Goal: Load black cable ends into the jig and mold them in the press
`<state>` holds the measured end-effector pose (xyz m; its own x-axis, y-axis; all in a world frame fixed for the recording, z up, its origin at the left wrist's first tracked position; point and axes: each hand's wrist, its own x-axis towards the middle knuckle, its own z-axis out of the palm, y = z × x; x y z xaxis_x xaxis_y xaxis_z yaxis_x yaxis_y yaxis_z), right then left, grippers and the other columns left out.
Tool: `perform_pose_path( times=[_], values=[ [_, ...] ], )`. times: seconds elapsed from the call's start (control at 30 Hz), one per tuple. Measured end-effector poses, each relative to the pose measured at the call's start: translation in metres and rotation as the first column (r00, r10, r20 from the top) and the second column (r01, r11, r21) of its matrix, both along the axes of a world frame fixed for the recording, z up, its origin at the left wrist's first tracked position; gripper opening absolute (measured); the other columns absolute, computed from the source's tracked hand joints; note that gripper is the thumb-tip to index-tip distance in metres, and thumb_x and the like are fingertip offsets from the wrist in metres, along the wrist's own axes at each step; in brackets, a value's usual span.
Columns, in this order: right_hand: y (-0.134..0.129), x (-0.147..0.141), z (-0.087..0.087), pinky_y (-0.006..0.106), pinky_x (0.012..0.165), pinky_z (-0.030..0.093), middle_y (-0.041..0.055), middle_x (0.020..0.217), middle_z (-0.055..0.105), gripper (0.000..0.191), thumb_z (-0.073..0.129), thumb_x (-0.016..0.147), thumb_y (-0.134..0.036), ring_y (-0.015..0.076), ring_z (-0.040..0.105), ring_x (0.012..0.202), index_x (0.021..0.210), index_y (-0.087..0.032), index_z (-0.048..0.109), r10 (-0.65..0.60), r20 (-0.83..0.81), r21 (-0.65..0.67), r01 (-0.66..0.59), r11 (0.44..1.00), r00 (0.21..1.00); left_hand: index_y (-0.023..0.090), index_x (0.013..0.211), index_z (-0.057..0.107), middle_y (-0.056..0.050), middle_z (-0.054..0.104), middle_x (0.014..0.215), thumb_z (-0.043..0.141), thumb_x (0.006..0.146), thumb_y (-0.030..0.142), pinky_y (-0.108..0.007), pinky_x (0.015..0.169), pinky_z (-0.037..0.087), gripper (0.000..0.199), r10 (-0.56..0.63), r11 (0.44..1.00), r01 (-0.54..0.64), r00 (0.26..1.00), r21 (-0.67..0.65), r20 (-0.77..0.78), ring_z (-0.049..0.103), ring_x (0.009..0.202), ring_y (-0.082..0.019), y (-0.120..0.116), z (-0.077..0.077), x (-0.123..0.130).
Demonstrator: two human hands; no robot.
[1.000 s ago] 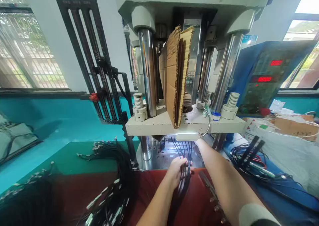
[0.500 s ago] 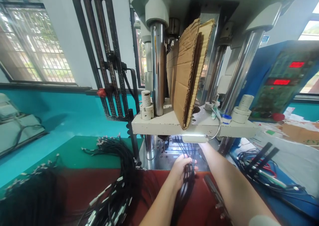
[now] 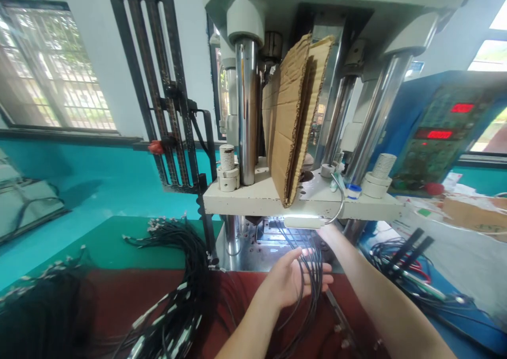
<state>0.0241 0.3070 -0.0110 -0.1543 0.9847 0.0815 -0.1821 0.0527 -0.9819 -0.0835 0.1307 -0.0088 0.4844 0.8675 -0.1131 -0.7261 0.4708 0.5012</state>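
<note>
My left hand (image 3: 297, 280) is palm up beneath a bundle of thin black cables (image 3: 315, 274), which runs across its fingers. The fingers are loosely extended under the cables, and the thumb lies beside them. From there the cables lead up and back to the lit metal fixture (image 3: 273, 231) under the press plate. My right hand (image 3: 325, 232) reaches in below the plate, behind the white lamp bar (image 3: 304, 222); its fingers are hidden, so what they touch cannot be seen.
The press plate (image 3: 245, 206) sits low above my hands, with folded cardboard (image 3: 287, 132) standing on it. Bundles of black cables with light ends (image 3: 182, 243) lie at left on the green and red table. At right are a blue control box (image 3: 412, 111) and coiled cables (image 3: 392, 253).
My left hand has turned further palm up and its fingers have loosened and spread under the cables, which now fan out more. The whole view has shifted slightly.
</note>
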Motion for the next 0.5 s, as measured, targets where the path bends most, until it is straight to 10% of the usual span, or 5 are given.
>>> perform_pose_path(
  times=[0.17, 0.5],
  values=[
    [-0.039, 0.018, -0.005, 0.017, 0.028, 0.020, -0.0073, 0.041, 0.042, 0.026, 0.055, 0.077, -0.037, 0.0036, 0.030, 0.028, 0.064, -0.016, 0.049, -0.041, -0.037, -0.078, 0.038, 0.996, 0.998, 0.013, 0.099, 0.052, -0.010, 0.065, 0.080, 0.050, 0.078, 0.044, -0.032, 0.070, 0.044, 0.038, 0.111, 0.986, -0.102, 0.992, -0.135, 0.058, 0.064, 0.072, -0.022, -0.014, 0.010, 0.032],
    [-0.111, 0.068, 0.015, 0.015, 0.028, 0.017, -0.0028, 0.040, 0.050, 0.020, 0.057, 0.064, -0.035, 0.0059, 0.036, 0.029, 0.069, -0.016, 0.053, -0.178, -0.082, -0.073, 0.172, 0.982, 0.981, 0.014, 0.068, 0.041, 0.009, 0.026, 0.044, 0.031, 0.090, 0.029, -0.012, 0.036, 0.012, 0.028, 0.096, 0.951, -0.070, 0.993, -0.302, 0.073, 0.021, 0.030, -0.001, -0.055, 0.023, 0.082]
  ],
)
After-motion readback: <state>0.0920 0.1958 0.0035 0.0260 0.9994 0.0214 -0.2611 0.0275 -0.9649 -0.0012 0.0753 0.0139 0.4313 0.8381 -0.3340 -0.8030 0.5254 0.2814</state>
